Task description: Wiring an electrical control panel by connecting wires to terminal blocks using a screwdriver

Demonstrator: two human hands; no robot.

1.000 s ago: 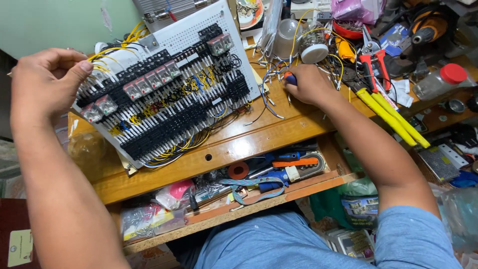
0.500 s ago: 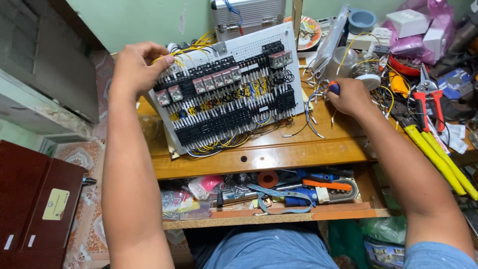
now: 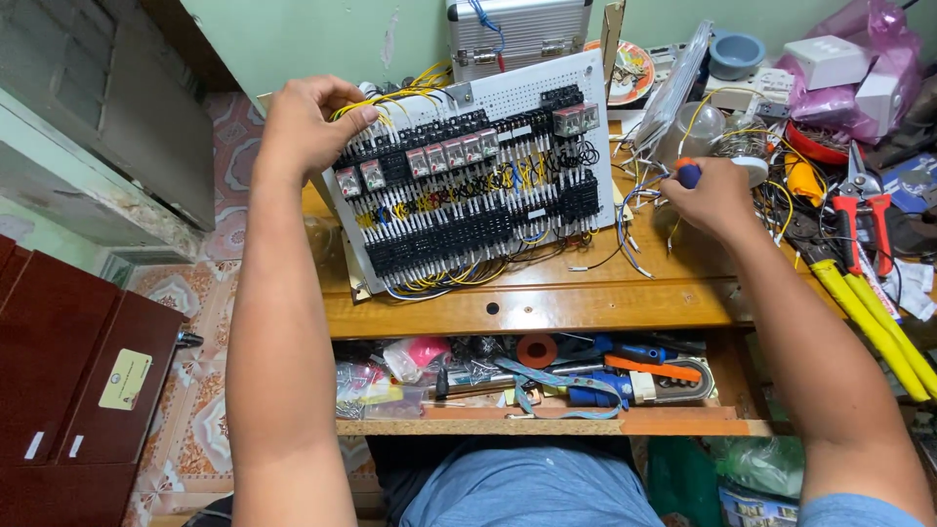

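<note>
Yellow label, rectangular with a round mark, sat on the dark red cabinet at left; two small white labels lower on it. White boxes and a pink bag stood at the table's far right corner.

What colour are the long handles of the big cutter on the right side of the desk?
Yellow. The cutter's handles show clearly in the head view.

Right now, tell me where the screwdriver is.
In the head view, the blue-and-orange screwdriver is in the right hand, just right of the white wiring panel that the left hand grips at its upper left corner.
</note>
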